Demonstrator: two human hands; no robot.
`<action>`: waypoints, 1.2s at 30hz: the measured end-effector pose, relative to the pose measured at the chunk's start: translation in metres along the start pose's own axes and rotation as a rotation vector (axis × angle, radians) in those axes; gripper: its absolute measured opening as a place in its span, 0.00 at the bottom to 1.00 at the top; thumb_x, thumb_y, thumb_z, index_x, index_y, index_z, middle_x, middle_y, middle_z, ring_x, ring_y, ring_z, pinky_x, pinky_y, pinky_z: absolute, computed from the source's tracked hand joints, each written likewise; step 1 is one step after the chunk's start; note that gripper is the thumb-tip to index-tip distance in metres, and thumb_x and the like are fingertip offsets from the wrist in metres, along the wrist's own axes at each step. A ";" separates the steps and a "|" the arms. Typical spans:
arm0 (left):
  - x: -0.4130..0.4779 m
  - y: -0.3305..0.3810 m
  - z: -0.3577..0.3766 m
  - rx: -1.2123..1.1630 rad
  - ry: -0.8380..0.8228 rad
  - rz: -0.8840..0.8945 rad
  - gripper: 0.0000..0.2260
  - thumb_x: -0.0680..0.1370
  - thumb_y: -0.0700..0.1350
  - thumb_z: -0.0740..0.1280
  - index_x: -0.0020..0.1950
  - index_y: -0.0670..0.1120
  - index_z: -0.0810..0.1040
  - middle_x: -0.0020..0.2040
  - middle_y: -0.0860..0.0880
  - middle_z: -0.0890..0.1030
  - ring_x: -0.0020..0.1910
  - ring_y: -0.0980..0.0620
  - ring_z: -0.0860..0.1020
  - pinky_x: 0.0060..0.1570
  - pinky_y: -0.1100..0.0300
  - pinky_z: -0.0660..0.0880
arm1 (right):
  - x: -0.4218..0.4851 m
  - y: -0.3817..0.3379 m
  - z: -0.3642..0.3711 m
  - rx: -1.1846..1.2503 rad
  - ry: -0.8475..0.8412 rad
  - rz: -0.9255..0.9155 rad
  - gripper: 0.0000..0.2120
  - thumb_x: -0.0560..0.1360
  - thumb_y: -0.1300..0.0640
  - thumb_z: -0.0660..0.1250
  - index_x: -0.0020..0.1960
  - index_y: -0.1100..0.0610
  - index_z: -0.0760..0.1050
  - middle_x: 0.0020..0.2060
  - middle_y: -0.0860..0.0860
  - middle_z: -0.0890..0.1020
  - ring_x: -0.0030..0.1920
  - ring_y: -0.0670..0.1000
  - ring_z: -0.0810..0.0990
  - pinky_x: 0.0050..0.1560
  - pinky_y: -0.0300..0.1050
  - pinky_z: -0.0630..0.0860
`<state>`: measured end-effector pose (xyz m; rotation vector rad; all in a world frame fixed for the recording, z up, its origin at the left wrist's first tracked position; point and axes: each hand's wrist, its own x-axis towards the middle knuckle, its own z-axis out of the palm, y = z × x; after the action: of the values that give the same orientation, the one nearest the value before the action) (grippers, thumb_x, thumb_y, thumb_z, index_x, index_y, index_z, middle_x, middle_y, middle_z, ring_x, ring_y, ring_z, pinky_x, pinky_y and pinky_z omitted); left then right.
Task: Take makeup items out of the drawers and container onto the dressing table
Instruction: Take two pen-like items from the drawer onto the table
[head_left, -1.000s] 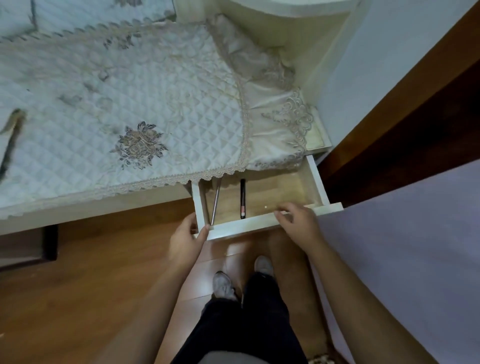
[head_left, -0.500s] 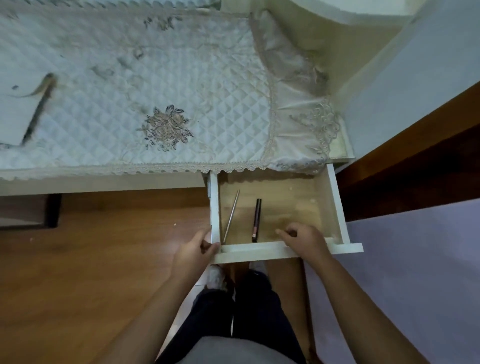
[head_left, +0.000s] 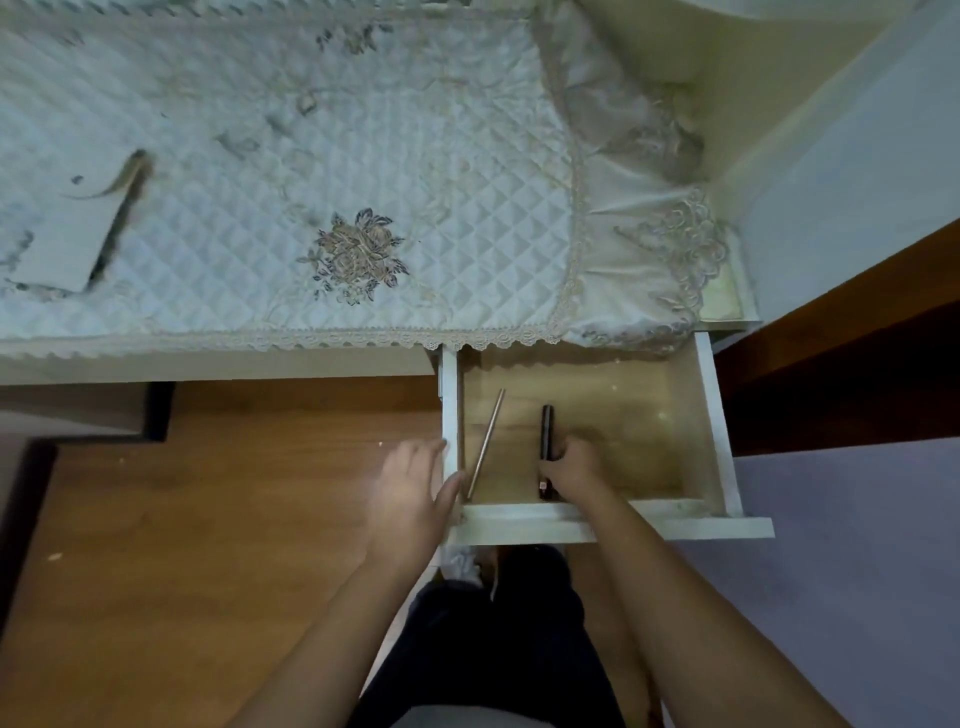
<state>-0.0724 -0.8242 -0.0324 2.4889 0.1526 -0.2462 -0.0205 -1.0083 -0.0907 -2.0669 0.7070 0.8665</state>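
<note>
A white drawer (head_left: 719, 426) is seen pulled out from under the dressing table (head_left: 208, 364), whose top is covered by a quilted cloth (head_left: 311, 171) with an embroidered flower. Two makeup items are found on the drawer's wooden bottom: a thin silver stick (head_left: 487, 441) lying tilted near the left wall, and a dark tube (head_left: 546, 423) just beside it to the right, roughly lengthwise.

The right hand (head_left: 571, 467) is reached over the drawer front and placed inside, its fingers curled around the near part of the dark tube (whether the tube is lifted off the bottom cannot be told). The left hand (head_left: 413, 493) is held against the drawer's left front corner, fingers spread and loosely open, with the thumb touching the wall near the stick's lower end.

On the far left of the cloth a pale flat card (head_left: 57, 244) and a blurred dark object are visible. Dark trousers (head_left: 483, 649) are seen below, above a wooden floor (head_left: 208, 519).
</note>
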 end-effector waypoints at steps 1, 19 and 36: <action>0.005 0.009 0.001 0.028 0.013 0.087 0.15 0.73 0.43 0.69 0.58 0.41 0.75 0.52 0.42 0.79 0.53 0.44 0.77 0.49 0.59 0.69 | -0.001 0.002 -0.006 0.085 -0.019 -0.029 0.08 0.72 0.61 0.67 0.49 0.63 0.73 0.44 0.58 0.78 0.43 0.56 0.76 0.42 0.47 0.74; 0.084 0.047 0.091 0.116 -0.219 -0.388 0.11 0.75 0.40 0.62 0.55 0.37 0.69 0.56 0.34 0.74 0.54 0.34 0.75 0.55 0.44 0.73 | -0.024 0.048 -0.069 0.820 0.081 -0.136 0.09 0.74 0.65 0.64 0.40 0.53 0.70 0.37 0.50 0.77 0.38 0.47 0.77 0.41 0.39 0.73; 0.039 0.055 -0.018 -0.694 -0.105 -0.305 0.04 0.74 0.35 0.64 0.39 0.37 0.74 0.35 0.41 0.72 0.36 0.48 0.70 0.40 0.55 0.68 | -0.062 0.010 -0.073 0.708 0.104 -0.224 0.06 0.74 0.65 0.62 0.44 0.56 0.73 0.37 0.51 0.79 0.37 0.48 0.77 0.36 0.37 0.73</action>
<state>-0.0225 -0.8549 0.0056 1.7535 0.4868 -0.3753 -0.0411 -1.0618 -0.0137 -1.5137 0.6937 0.3103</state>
